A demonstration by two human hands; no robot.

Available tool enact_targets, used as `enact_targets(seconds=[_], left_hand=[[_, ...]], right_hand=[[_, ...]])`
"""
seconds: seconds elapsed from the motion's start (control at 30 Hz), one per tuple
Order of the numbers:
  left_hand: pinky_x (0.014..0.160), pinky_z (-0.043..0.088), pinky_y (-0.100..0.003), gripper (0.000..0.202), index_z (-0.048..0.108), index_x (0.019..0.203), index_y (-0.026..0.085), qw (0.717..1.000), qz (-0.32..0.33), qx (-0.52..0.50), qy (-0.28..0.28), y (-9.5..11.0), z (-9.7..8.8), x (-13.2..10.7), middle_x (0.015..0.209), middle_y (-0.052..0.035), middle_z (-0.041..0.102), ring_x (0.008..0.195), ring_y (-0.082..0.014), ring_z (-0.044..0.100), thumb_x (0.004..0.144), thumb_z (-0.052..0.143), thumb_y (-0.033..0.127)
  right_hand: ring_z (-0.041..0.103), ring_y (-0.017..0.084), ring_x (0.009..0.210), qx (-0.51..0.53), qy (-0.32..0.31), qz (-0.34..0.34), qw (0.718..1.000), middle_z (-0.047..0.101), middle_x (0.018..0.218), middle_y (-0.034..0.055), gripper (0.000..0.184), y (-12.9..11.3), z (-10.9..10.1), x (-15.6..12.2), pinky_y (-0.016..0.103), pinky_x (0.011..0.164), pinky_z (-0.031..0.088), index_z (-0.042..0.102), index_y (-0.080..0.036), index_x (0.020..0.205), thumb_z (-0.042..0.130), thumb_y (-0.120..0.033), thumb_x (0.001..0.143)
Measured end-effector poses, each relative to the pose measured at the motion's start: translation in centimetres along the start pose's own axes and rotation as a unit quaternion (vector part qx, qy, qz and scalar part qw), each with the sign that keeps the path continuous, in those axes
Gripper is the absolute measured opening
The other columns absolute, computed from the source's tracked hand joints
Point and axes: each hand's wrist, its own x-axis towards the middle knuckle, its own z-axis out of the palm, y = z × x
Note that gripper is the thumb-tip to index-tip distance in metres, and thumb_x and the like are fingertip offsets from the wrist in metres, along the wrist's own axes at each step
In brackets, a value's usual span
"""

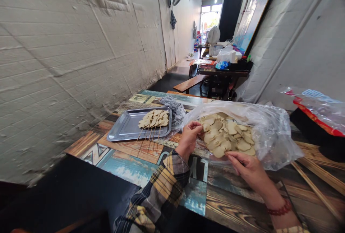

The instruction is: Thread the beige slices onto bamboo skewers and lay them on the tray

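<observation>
Thin beige slices (242, 138), dough-like or tofu-like, lie piled in a clear plastic bag (275, 132) that is open towards me. My left hand (190, 138) is closed in a pinch at the left edge of the slices. My right hand (246, 166) pinches at the near edge, where a small brown tip, seemingly of a skewer, shows at the fingertips. The rest of that stick is hidden by overlapping slices. To the left, a metal tray (126, 123) carries several finished-looking skewers of slices (154, 119), their thin sticks pointing towards me over the rim.
A crumpled grey plastic bag (174, 107) sits behind the tray. Long wooden sticks (318, 186) and a red-edged clear package (318, 112) are at the right. Beyond stand a bench (191, 83) and a cluttered table (223, 71); a white brick wall (67, 53) runs along the left.
</observation>
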Motion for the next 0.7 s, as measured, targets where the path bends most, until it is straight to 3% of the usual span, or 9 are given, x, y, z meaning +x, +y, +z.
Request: enact_targets(seconds=[0.4, 0.57, 0.7], left_hand=[[0.062, 0.039, -0.021, 0.019, 0.066, 0.071, 0.016, 0.992, 0.086, 0.09, -0.011, -0.28, -0.17, 0.06, 0.069, 0.0018, 0.062, 0.064, -0.009, 0.052, 0.063, 0.08, 0.023], [0.062, 0.04, -0.022, 0.022, 0.066, 0.071, 0.015, 0.994, 0.062, 0.083, -0.017, 0.03, 0.03, -0.21, 0.069, 0.0009, 0.062, 0.063, -0.0092, 0.053, 0.061, 0.083, 0.026], [0.059, 0.04, -0.022, 0.038, 0.07, 0.083, 0.016, 1.0, -0.01, 0.012, -0.027, 0.04, 0.04, -0.06, 0.07, 0.0014, 0.062, 0.06, -0.0085, 0.051, 0.059, 0.089, 0.037]], right_hand=[[0.055, 0.016, 0.046, 0.008, -0.013, 0.012, 1.0, 0.057, 0.046, -0.0018, 0.045, 0.47, 0.21, 0.04, 0.028, 0.051, 0.043, 0.078, -0.015, 0.098, 0.051, -0.051, 0.092], [0.052, 0.016, 0.045, 0.03, -0.009, 0.01, 0.999, 0.055, 0.045, -0.0022, 0.045, -0.21, 0.2, 0.11, 0.028, 0.051, 0.042, 0.078, -0.015, 0.093, 0.054, -0.054, 0.091], [0.048, 0.014, 0.044, 0.073, -0.009, 0.032, 0.997, 0.052, 0.046, -0.0039, 0.051, 0.18, 0.47, 0.12, 0.026, 0.049, 0.04, 0.076, -0.014, 0.096, 0.053, -0.059, 0.091]])
